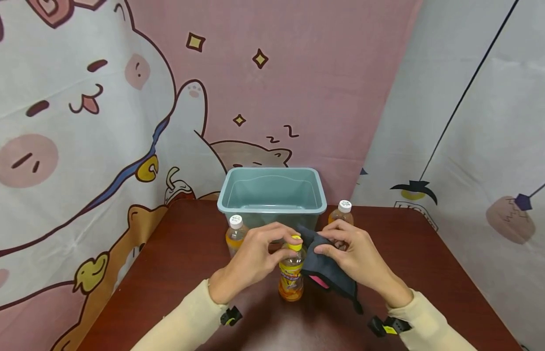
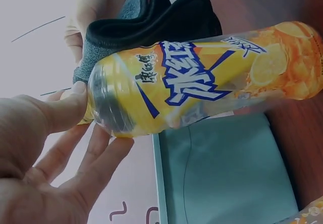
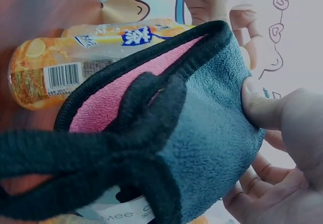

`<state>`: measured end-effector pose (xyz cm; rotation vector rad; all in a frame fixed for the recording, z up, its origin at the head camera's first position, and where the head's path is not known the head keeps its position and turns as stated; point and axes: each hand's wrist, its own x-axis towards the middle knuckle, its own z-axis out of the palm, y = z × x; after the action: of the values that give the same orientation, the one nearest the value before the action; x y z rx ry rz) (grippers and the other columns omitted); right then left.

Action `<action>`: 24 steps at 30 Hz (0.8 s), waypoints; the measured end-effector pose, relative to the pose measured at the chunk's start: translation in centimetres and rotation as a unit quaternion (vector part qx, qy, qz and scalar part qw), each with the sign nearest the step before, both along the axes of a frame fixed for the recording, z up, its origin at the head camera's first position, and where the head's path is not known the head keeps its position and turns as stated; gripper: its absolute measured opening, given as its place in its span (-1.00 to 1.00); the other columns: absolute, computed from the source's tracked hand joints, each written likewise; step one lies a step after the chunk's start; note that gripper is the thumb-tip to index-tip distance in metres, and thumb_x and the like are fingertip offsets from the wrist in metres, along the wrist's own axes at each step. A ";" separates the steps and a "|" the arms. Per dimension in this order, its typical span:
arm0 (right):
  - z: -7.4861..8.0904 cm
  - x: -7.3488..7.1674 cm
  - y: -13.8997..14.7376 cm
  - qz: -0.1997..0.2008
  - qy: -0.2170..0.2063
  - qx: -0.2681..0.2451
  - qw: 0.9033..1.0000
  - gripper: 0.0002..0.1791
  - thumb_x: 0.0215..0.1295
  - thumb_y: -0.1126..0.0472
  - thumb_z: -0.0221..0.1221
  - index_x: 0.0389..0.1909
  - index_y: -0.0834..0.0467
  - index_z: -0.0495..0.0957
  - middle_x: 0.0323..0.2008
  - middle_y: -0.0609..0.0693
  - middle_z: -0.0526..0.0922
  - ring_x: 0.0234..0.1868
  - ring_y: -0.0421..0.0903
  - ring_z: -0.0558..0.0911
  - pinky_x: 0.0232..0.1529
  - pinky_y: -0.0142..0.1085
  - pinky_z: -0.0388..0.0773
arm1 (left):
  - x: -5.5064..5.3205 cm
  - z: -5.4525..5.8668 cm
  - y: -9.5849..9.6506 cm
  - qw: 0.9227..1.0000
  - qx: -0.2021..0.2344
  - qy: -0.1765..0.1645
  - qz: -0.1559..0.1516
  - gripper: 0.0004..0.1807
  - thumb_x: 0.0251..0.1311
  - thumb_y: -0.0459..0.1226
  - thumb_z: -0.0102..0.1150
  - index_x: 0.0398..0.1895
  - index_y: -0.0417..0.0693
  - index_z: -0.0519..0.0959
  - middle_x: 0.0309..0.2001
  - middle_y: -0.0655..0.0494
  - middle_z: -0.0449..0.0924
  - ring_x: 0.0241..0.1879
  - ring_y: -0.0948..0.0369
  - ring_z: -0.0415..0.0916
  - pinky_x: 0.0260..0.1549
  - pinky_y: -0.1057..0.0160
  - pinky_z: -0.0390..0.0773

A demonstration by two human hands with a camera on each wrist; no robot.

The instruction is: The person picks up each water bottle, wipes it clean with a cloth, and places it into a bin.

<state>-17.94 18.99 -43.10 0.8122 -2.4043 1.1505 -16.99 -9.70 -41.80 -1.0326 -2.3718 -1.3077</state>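
My left hand (image 1: 256, 251) pinches an iced tea bottle (image 1: 291, 280) at its yellow cap, thumb on one side and fingers on the other. The bottle stands upright in the head view, and its yellow and orange label (image 2: 194, 77) fills the left wrist view. From my right hand (image 1: 355, 251) hangs a grey cleaning cloth (image 1: 327, 268), pinched between thumb and fingers. Black edging, a pink inner face (image 3: 106, 105) and a black loop (image 3: 55, 153) show on it. The cloth's upper part is right beside the bottle's cap and overlaps the bottle in the right wrist view.
Behind the hands, a blue-green plastic bin (image 1: 272, 211) stands near the table's back edge. One white-capped bottle (image 1: 235, 236) is at its front left, another (image 1: 344, 214) at its right, partly hidden by my right hand. A printed cloth backdrop (image 1: 316, 97) rises behind the brown table (image 1: 167, 292).
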 end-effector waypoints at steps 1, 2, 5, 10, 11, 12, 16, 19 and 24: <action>-0.1 0.0 -0.2 0.003 -0.008 0.001 1.000 -0.70 0.32 0.22 0.68 0.05 -0.02 0.95 -0.10 -0.21 0.79 -0.32 -0.28 0.58 -0.34 -0.41 0.61 | 0.0 0.0 0.0 1.000 0.001 -0.003 -0.001 -0.73 0.38 -0.36 0.65 0.09 0.06 0.91 0.18 0.15 0.85 0.24 0.15 0.85 0.15 0.11 0.92; -0.1 0.0 -0.4 0.007 -0.016 0.003 1.000 -0.69 0.33 0.20 0.68 0.06 -0.03 0.95 -0.09 -0.21 0.79 -0.32 -0.28 0.58 -0.34 -0.40 0.63 | 0.0 0.0 0.0 1.000 0.002 -0.007 -0.002 -0.73 0.39 -0.36 0.65 0.09 0.05 0.91 0.18 0.14 0.83 0.23 0.14 0.84 0.14 0.13 0.92; -0.2 0.1 -0.9 0.018 -0.039 0.011 0.999 -0.66 0.34 0.15 0.68 0.12 0.00 0.94 -0.05 -0.20 0.81 -0.30 -0.29 0.63 -0.30 -0.38 0.69 | 0.1 0.0 0.0 1.000 0.000 -0.009 0.002 -0.74 0.40 -0.36 0.64 0.09 0.06 0.92 0.17 0.12 0.77 0.22 0.13 0.83 0.15 0.24 0.89; -0.1 0.1 -1.6 0.030 -0.060 0.015 0.998 -0.63 0.35 0.16 0.67 0.15 0.04 0.94 -0.02 -0.18 0.83 -0.30 -0.29 0.65 -0.30 -0.38 0.71 | 0.1 -0.2 -0.1 1.000 -0.002 -0.001 0.012 -0.73 0.40 -0.35 0.63 0.09 0.08 0.92 0.13 0.12 0.75 0.20 0.14 0.82 0.12 0.34 0.86; -0.1 0.0 -1.6 0.031 -0.060 0.013 0.998 -0.64 0.35 0.17 0.67 0.15 0.04 0.94 -0.03 -0.17 0.84 -0.30 -0.29 0.64 -0.31 -0.38 0.70 | 0.0 -0.3 -0.2 1.000 -0.001 0.002 0.012 -0.73 0.40 -0.36 0.63 0.09 0.08 0.92 0.12 0.12 0.75 0.19 0.14 0.83 0.11 0.34 0.86; -0.2 0.0 -1.7 0.033 -0.061 0.009 0.998 -0.64 0.35 0.18 0.66 0.14 0.05 0.94 -0.03 -0.16 0.84 -0.31 -0.29 0.64 -0.32 -0.38 0.69 | 0.0 -0.3 -0.2 1.000 0.000 0.002 0.012 -0.73 0.40 -0.36 0.63 0.09 0.07 0.92 0.12 0.12 0.75 0.19 0.14 0.83 0.11 0.33 0.86; -0.3 -0.2 -1.7 0.044 -0.054 -0.002 0.998 -0.69 0.37 0.22 0.63 0.11 0.06 0.94 -0.08 -0.11 0.85 -0.32 -0.30 0.61 -0.35 -0.40 0.64 | 0.0 -0.3 -0.1 1.000 0.004 0.000 0.008 -0.73 0.40 -0.38 0.62 0.10 0.03 0.92 0.11 0.11 0.74 0.20 0.13 0.83 0.14 0.30 0.87; -0.4 -0.2 -1.7 0.048 -0.046 -0.002 0.998 -0.72 0.38 0.23 0.62 0.09 0.05 0.94 -0.13 -0.11 0.84 -0.34 -0.31 0.58 -0.35 -0.41 0.60 | 0.0 -0.3 -0.1 1.000 0.010 -0.002 0.004 -0.73 0.40 -0.39 0.62 0.09 0.01 0.92 0.10 0.10 0.74 0.20 0.12 0.84 0.15 0.28 0.87; -0.6 -0.3 -1.6 0.045 -0.050 0.001 0.998 -0.74 0.36 0.22 0.62 0.04 0.02 0.94 -0.18 -0.16 0.83 -0.34 -0.32 0.57 -0.34 -0.42 0.58 | 0.1 -0.5 0.0 1.000 0.018 0.005 0.001 -0.74 0.40 -0.40 0.61 0.09 0.01 0.91 0.09 0.09 0.75 0.20 0.10 0.85 0.12 0.26 0.89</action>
<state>-18.21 17.36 -43.65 0.8916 -2.4732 1.2497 -16.92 -9.72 -42.26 -1.0250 -2.3331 -1.3365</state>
